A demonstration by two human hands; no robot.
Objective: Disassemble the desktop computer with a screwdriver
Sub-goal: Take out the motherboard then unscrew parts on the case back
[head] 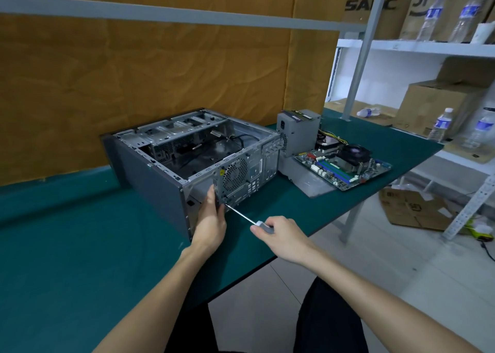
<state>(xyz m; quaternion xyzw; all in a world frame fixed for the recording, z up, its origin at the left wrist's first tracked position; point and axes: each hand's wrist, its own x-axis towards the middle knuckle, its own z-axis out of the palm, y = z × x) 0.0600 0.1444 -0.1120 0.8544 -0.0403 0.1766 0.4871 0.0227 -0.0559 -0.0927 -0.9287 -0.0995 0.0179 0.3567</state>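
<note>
Head view: we see case (166,159) gutted, motherboard (345,165) and power supply (298,127) out beyond right fingers (258,229), which grip screwdriver (242,216); left fingers (214,200) brace rear panel; fan screw left.

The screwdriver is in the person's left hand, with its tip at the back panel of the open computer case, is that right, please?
Not quite: the head view shows the screwdriver in the right hand. The left hand steadies the computer case, and the tip is indeed at its back panel.
</note>
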